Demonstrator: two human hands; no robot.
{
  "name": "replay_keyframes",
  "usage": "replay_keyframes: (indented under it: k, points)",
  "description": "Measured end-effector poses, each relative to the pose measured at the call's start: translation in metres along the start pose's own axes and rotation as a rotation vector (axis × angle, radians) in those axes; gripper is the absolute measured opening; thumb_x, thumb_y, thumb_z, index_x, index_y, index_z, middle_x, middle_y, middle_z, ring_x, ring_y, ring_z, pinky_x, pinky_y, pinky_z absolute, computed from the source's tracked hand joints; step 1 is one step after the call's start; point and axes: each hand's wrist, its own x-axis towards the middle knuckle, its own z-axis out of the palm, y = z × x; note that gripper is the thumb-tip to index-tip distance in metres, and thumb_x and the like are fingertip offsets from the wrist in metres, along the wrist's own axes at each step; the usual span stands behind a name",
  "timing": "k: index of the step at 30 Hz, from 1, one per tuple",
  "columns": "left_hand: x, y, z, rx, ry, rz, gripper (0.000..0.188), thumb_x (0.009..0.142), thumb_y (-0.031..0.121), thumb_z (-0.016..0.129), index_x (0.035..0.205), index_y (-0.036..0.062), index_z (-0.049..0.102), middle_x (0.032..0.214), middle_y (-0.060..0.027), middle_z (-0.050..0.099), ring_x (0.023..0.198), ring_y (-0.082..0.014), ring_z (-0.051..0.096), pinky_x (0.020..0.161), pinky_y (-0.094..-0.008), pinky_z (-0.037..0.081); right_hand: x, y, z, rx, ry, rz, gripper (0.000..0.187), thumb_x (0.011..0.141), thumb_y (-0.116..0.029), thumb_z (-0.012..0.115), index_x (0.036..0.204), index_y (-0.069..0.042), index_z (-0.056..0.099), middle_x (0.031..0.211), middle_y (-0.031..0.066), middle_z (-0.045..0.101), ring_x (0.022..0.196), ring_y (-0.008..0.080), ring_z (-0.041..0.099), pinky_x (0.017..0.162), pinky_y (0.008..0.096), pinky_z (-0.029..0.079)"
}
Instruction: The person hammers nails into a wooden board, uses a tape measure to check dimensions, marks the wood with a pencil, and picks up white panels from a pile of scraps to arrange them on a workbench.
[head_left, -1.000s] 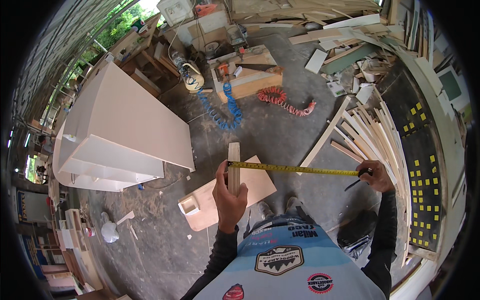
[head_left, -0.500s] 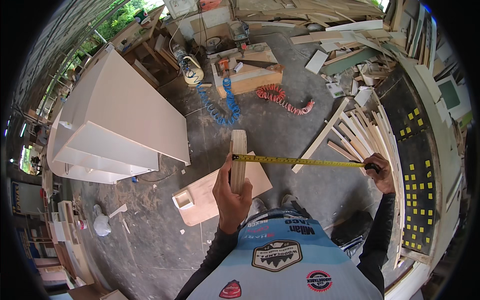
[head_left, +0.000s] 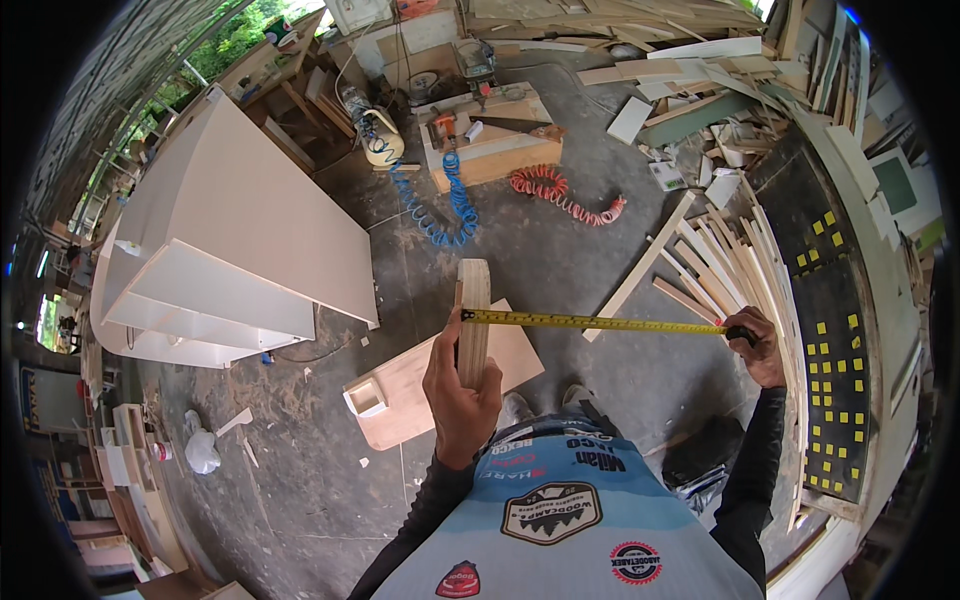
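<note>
head view, frame centre: left hand [head_left: 462, 395] clamped on upright board [head_left: 473, 320], steadying it; right hand [head_left: 760, 345] closed on tape [head_left: 600, 323], keeping blade taut across.

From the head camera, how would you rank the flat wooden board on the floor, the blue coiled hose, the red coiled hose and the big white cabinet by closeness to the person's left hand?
1. Flat wooden board: on the floor just beside the left hand.
2. Blue coiled hose and white cabinet: ahead and to the left; too close to call.
3. Red coiled hose: farthest, ahead to the right.
</note>
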Motion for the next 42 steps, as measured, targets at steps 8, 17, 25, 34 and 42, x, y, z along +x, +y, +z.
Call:
replay_keyframes:
  k: [8, 17, 25, 34, 42]
  points:
    - [0.003, -0.004, 0.000, 0.020, -0.060, 0.022, 0.060, 0.079, 0.010, 0.062, 0.136, -0.0009, 0.045, 0.119, -0.0206, 0.060, 0.098, -0.0304, 0.062, 0.088, -0.0387, 0.048, -0.012, 0.007, 0.008, -0.026, 0.039, 0.040, 0.024, 0.064, -0.010, 0.060, 0.085, 0.002, 0.062, 0.078, 0.0098, 0.053, 0.076, 0.0223, 0.053, 0.070, 0.0312, 0.043]
    - [-0.029, -0.112, 0.058, 0.076, -0.358, -0.088, 0.050, 0.095, 0.017, 0.050, 0.139, -0.0048, 0.039, 0.102, -0.0268, 0.057, 0.090, -0.0423, 0.058, 0.079, -0.0478, 0.046, -0.118, 0.116, 0.156, 0.288, 0.089, 0.602, 0.017, 0.082, -0.005, 0.061, 0.098, -0.003, 0.066, 0.069, -0.0027, 0.056, 0.060, 0.0063, 0.051, 0.053, 0.0258, 0.041]
    - [-0.114, -0.263, 0.119, 0.379, -0.897, -0.237, 0.043, 0.085, 0.016, 0.062, 0.122, -0.0030, 0.052, 0.107, -0.0221, 0.057, 0.100, -0.0389, 0.058, 0.083, -0.0485, 0.047, -0.227, 0.083, 0.304, -0.136, -0.165, 0.883, 0.026, 0.084, -0.028, 0.053, 0.092, -0.009, 0.069, 0.087, 0.0163, 0.067, 0.088, 0.0352, 0.063, 0.078, 0.0453, 0.048]
    - [-0.165, -0.419, 0.225, 0.836, -1.278, -0.226, 0.055, 0.069, 0.016, 0.077, 0.113, -0.0008, 0.048, 0.116, -0.0170, 0.051, 0.104, -0.0314, 0.060, 0.080, -0.0420, 0.057, -0.320, 0.044, 0.340, -0.198, -0.149, 1.444, 0.025, 0.085, -0.029, 0.055, 0.094, -0.010, 0.068, 0.089, 0.0164, 0.069, 0.087, 0.0360, 0.065, 0.076, 0.0465, 0.049]
    - [-0.204, -0.531, 0.302, 0.974, -1.180, -0.304, 0.060, 0.073, 0.019, 0.076, 0.124, 0.0021, 0.048, 0.132, -0.0157, 0.041, 0.119, -0.0315, 0.051, 0.087, -0.0429, 0.055, -0.394, 0.020, 0.363, -0.327, -0.356, 1.694, 0.029, 0.085, -0.034, 0.055, 0.096, -0.013, 0.071, 0.093, 0.0146, 0.070, 0.090, 0.0348, 0.065, 0.081, 0.0453, 0.050]
